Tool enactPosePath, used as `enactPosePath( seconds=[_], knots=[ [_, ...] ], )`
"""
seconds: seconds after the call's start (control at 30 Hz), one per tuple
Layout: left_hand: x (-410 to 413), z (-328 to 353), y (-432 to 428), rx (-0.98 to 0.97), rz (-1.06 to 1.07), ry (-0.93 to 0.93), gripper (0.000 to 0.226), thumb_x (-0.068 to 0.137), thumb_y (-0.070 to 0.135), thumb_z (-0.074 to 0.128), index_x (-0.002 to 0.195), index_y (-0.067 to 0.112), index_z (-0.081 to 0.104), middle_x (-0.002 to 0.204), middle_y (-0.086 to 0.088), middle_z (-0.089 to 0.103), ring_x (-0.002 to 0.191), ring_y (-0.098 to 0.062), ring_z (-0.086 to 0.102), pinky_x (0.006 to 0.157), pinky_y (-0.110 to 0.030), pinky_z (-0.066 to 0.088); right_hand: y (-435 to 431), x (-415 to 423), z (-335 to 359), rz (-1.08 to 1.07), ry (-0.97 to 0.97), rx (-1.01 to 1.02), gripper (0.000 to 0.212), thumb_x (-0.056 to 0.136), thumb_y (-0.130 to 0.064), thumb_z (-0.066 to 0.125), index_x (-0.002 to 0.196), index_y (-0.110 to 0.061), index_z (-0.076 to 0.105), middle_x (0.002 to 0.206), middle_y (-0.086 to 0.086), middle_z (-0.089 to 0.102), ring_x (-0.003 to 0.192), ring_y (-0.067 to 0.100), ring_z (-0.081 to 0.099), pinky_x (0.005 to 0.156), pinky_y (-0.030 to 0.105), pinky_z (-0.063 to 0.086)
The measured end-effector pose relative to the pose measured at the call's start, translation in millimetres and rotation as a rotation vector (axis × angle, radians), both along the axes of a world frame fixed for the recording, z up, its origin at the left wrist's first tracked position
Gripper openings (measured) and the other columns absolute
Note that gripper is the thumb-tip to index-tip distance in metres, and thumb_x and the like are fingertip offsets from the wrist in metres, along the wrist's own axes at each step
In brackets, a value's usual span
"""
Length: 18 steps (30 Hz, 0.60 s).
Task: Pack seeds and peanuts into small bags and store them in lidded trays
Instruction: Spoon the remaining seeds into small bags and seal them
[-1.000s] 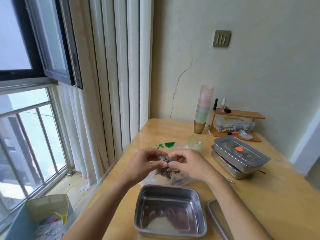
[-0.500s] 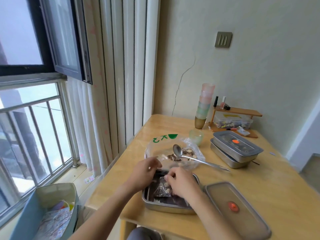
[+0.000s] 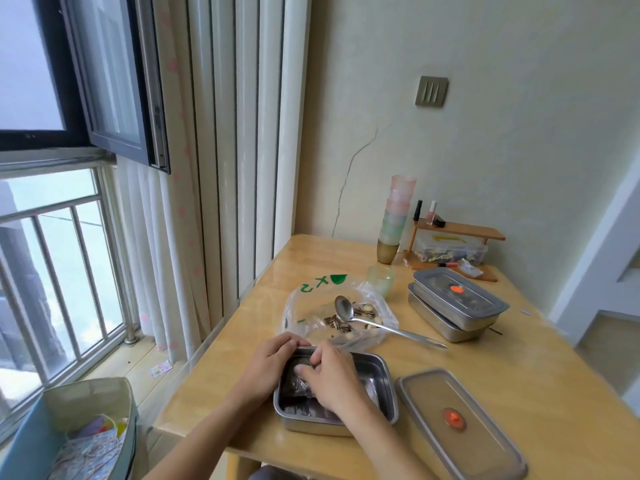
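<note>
- The left grip (image 3: 273,361), a bare hand, sits at the far left corner of the open tray (image 3: 385,393); its fingers are curled over the rim there and hold it
- The right grip (image 3: 330,380) reaches down inside the same tray; its fingers are bent and closed on the small bag (image 3: 298,388), which lies in the left half of the tray with dark striped seeds showing through the plastic
- The tray stands near the front edge of the counter (image 3: 526,358); its lid (image 3: 460,424), with an orange knob in the middle, lies flat just to the right, apart from it
- Just behind the tray a large plastic bag (image 3: 304,303) with green print lies open; loose seeds (image 3: 337,322) and pale peanuts (image 3: 370,326) are heaped in it; a spoon (image 3: 375,325) rests with its bowl on the heap and its handle pointing right
- Two lidded trays (image 3: 457,306) are stacked further right
- Towards the wall are a pale green cup (image 3: 381,279), a tall stack of cups (image 3: 395,220) and a small wooden shelf (image 3: 460,232) with bottles on top
</note>
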State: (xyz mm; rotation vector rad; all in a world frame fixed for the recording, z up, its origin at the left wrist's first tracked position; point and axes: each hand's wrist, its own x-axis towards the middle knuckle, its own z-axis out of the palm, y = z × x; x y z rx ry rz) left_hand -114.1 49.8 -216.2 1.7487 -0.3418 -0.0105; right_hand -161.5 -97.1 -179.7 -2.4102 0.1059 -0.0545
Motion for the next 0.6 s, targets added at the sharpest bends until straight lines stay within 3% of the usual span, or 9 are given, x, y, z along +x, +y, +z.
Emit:
enactPosePath(
  seconds=[0.1,0.17,0.23,0.37,0.47,0.53,0.6],
  knots=[
    [2.7,-2.9,2.3,0.008,-0.011,-0.001,0.031,0.108,0.012,0.046,0.097,0.014,0.074,0.098,-0.006,0.075,0.096,-0.02,0.069,0.093,-0.036,0.051,-3.0,-1.4,1.5,0.02,0.01,0.037,0.032,0.084,-0.043,0.08,0.093,-0.024,0.056,0.097,0.0,0.068,0.086,0.015,0.067,0.068,0.021,0.05],
    [4.4,-3.0,4.6,0.03,-0.031,-0.03,0.029,0.107,0.019,0.046,0.097,0.014,0.073,0.099,-0.005,0.075,0.097,-0.021,0.068,0.096,-0.042,0.05,-9.4,-2.9,5.8,0.047,0.054,0.115,0.038,0.076,-0.051,0.082,0.089,-0.025,0.058,0.09,0.0,0.072,0.079,0.018,0.073,0.078,0.037,0.061],
    [4.0,-0.5,5.6,0.062,-0.026,-0.099,0.031,0.104,0.027,0.045,0.098,0.016,0.073,0.099,-0.001,0.074,0.097,-0.018,0.068,0.095,-0.041,0.052,-17.7,-4.7,14.4,0.081,0.114,0.18,0.038,0.08,-0.054,0.078,0.09,-0.021,0.062,0.085,0.002,0.076,0.071,0.02,0.076,0.08,0.044,0.064],
    [12.4,6.6,9.6,0.079,0.165,-0.277,0.028,0.108,0.02,0.046,0.102,0.026,0.072,0.097,0.008,0.071,0.096,-0.009,0.067,0.082,-0.027,0.052,-42.6,-1.2,45.3,0.142,0.136,0.053,0.025,0.099,-0.044,0.064,0.095,-0.019,0.067,0.087,0.0,0.078,0.065,0.01,0.076,0.079,0.037,0.063],
    [40.0,9.0,16.5,0.237,0.344,-0.361,0.027,0.105,0.008,0.048,0.109,0.024,0.069,0.108,0.003,0.069,0.093,0.0,0.066,0.078,-0.014,0.046,-69.0,19.4,64.7,0.082,0.081,0.049,0.02,0.103,-0.032,0.06,0.096,-0.016,0.069,0.089,-0.001,0.077,0.065,0.01,0.076,0.073,0.032,0.063],
    [60.4,6.6,20.7,0.412,0.413,-0.332,0.039,0.099,-0.004,0.046,0.121,0.019,0.069,0.121,-0.002,0.069,0.102,-0.006,0.065,0.085,-0.018,0.047,-88.6,39.3,73.5,0.019,0.034,0.016,0.018,0.102,-0.027,0.06,0.094,-0.015,0.07,0.085,-0.001,0.076,0.063,0.01,0.075,0.069,0.029,0.06],
    [73.2,7.6,23.3,0.531,0.438,-0.304,0.05,0.095,-0.007,0.044,0.13,0.019,0.067,0.134,-0.004,0.066,0.117,-0.019,0.062,0.097,-0.031,0.048,-108.0,61.7,77.3,-0.05,-0.001,-0.031,0.018,0.101,-0.021,0.058,0.091,-0.011,0.07,0.081,0.001,0.076,0.059,0.009,0.073,0.066,0.03,0.061]
  ],
)
